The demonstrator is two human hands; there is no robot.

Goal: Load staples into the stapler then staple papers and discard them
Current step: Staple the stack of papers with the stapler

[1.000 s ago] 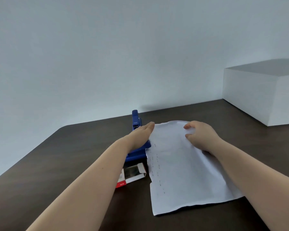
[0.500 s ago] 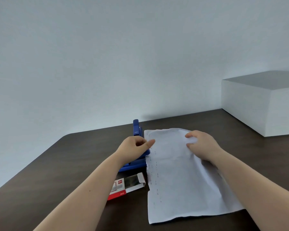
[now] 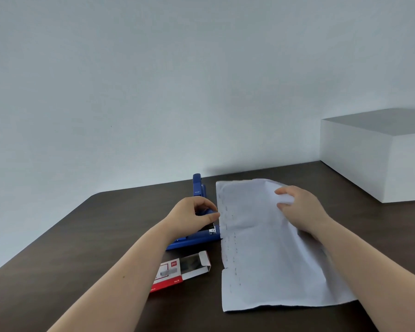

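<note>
Stapler (image 3: 197, 238) at the paper (image 3: 261, 248) left edge
left hand (image 3: 189, 218) grips stapler, right hand (image 3: 300, 209) pinches paper's far end

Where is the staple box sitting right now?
In the head view the staple box lies open on the dark table, lower centre, just in front of the blue stapler and left of the papers, under the left forearm.

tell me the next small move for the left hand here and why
Probably press the stapler down. The left hand already grips its blue top, and the left edge of the papers sits at its mouth beside a column of earlier staples, while the right hand holds the sheets in place.
</note>
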